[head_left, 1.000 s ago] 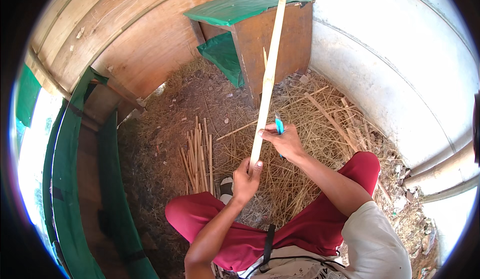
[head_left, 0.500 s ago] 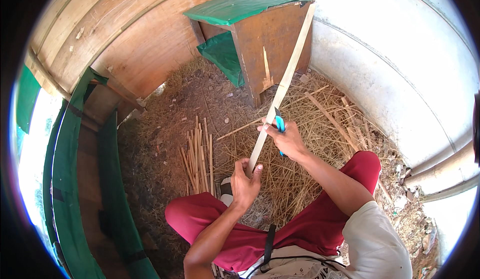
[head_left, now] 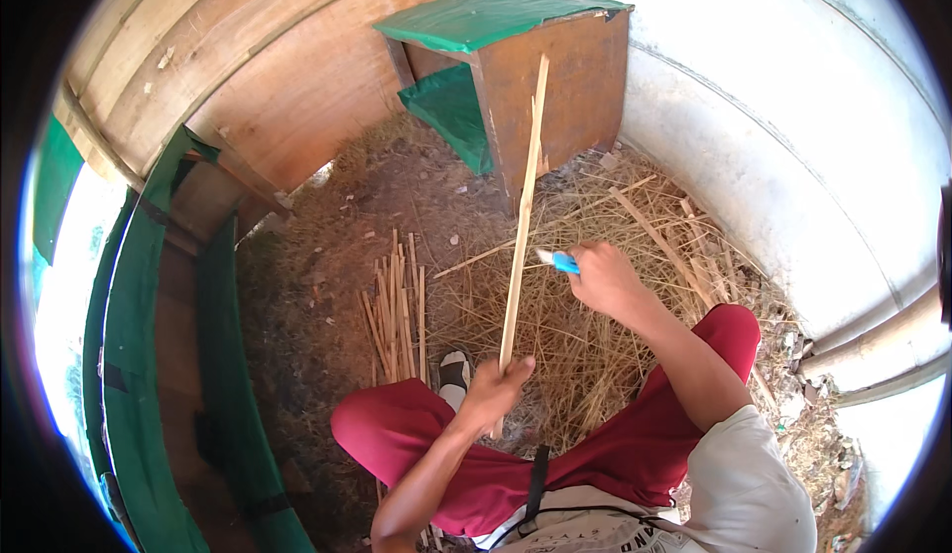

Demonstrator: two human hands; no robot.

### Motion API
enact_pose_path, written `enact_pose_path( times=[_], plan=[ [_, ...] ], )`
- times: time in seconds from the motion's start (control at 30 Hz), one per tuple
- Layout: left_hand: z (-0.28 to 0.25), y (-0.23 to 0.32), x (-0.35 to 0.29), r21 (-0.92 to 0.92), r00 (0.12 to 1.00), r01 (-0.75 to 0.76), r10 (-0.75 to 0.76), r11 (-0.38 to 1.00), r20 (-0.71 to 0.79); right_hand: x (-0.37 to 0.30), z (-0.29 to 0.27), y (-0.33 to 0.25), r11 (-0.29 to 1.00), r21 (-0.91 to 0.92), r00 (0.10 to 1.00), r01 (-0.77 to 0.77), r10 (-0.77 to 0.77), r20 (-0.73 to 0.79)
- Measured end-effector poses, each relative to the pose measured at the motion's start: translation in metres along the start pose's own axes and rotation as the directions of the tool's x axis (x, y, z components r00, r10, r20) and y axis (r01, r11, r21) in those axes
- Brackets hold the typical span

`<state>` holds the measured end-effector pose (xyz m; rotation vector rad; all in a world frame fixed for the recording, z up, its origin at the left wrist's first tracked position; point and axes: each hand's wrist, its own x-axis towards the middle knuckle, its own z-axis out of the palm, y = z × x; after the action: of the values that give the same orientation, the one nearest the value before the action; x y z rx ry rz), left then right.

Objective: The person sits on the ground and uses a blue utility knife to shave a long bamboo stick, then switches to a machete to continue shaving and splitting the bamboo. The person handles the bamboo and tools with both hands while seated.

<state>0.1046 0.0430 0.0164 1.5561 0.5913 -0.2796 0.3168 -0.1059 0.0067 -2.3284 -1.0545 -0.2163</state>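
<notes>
My left hand (head_left: 496, 392) is closed around the lower end of a long, pale wooden strip (head_left: 523, 231), which looks like split bamboo. The strip stretches away from me, its far end overlapping the side of a brown cabinet, with a splintered notch near its top. To the right of the strip, my right hand (head_left: 607, 277) grips a blue utility knife (head_left: 565, 262). The blade is out and points left toward the strip, with a small gap between them. Beyond my left knee, a bundle of thin sticks (head_left: 395, 310) lies on the ground.
Dry straw and shavings (head_left: 595, 345) cover the ground before me. A brown cabinet (head_left: 555, 107) with a green cover stands at the far corner. Green-edged shelving (head_left: 139, 374) runs along the left. A whitish wall (head_left: 754, 156) rises at right; plywood (head_left: 297, 77) lines the back.
My left hand has drawn nearer my body and closed around the strip, which now stands at a steeper slant. My right hand has come off the strip, the knife now turned toward it.
</notes>
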Motion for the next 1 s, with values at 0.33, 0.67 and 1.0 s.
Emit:
enact_pose_path(
  times=[0.33,0.67,1.0],
  plan=[
    [0.033,-0.078,-0.041,0.185,0.978,0.027,0.012,0.982,-0.207,-0.048,0.027,-0.054,0.99,-0.139,0.828,0.013,0.067,0.557],
    [0.049,-0.084,-0.063,0.382,0.957,0.141,-0.028,0.914,-0.287,-0.063,0.071,-0.033,0.99,-0.141,0.872,0.023,0.049,0.487],
    [0.05,-0.102,-0.075,0.375,0.977,0.173,-0.111,0.911,-0.182,-0.06,0.083,-0.02,0.974,-0.222,0.85,0.042,0.082,0.52]
  ],
)
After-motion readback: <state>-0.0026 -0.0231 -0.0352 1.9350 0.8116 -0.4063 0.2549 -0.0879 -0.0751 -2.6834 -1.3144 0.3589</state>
